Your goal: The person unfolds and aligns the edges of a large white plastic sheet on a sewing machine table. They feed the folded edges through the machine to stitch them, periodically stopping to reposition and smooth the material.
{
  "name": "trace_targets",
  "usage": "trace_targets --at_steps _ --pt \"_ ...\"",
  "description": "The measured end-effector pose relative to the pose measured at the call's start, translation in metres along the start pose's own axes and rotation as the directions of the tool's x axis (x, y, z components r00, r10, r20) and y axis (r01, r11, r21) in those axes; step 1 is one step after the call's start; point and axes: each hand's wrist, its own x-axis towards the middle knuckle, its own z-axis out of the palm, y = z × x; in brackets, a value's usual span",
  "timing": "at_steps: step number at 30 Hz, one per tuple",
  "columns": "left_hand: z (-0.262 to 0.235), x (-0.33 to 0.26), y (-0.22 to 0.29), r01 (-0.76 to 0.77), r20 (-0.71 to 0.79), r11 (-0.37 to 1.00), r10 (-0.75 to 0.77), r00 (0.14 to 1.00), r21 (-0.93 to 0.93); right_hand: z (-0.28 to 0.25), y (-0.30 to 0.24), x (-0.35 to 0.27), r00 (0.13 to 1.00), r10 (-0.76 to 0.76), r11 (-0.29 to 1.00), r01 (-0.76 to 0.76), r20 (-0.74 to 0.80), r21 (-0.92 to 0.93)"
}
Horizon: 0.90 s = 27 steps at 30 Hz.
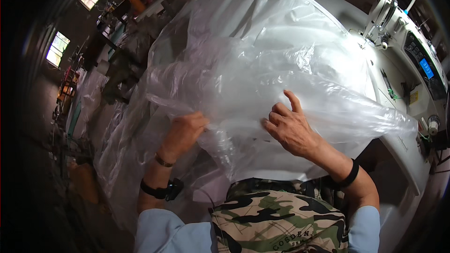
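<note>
A large sheet of clear plastic film (262, 84) lies crumpled and glossy before me, over a pale panel or fabric with a curved far edge. The fingers of my left hand (186, 131) are closed on a gathered part of the film, left of the middle. To the right of it, my right hand (291, 129) pinches the film between thumb and forefinger, its tips slightly blurred. One finger of that hand sticks up and away from the sheet. Folds of film spread to both sides and drape toward my lap.
A white sewing machine (382, 21) with a lit blue display (426, 68) stands at the right on a pale table (403, 159). Small dark snips (388, 82) lie beside it. More plastic and dark workshop equipment fill the left. A camouflage apron (281, 220) covers my front.
</note>
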Motion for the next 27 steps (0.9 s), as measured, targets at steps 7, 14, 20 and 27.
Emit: trace_targets --at_steps 7,14,20,27 --pt "-0.076 -0.011 -0.045 0.066 -0.267 0.983 -0.111 0.957 -0.170 -0.026 0.022 -0.003 0.968 -0.003 1.000 -0.004 -0.253 -0.028" --pt "-0.119 -0.042 -0.106 0.262 -0.460 0.931 -0.355 0.814 -0.255 -0.078 0.051 -0.022 0.839 0.130 0.918 -0.303 -0.529 -0.255" --pt "-0.156 -0.105 -0.190 0.462 -0.563 0.799 -0.601 0.567 -0.386 -0.107 0.094 -0.059 0.764 0.167 0.824 -0.455 -0.623 -0.338" --pt "-0.149 -0.222 -0.289 0.293 -0.569 0.646 -0.762 0.309 -0.705 -0.112 0.127 -0.125 0.567 0.284 0.768 -0.617 -0.773 -0.171"
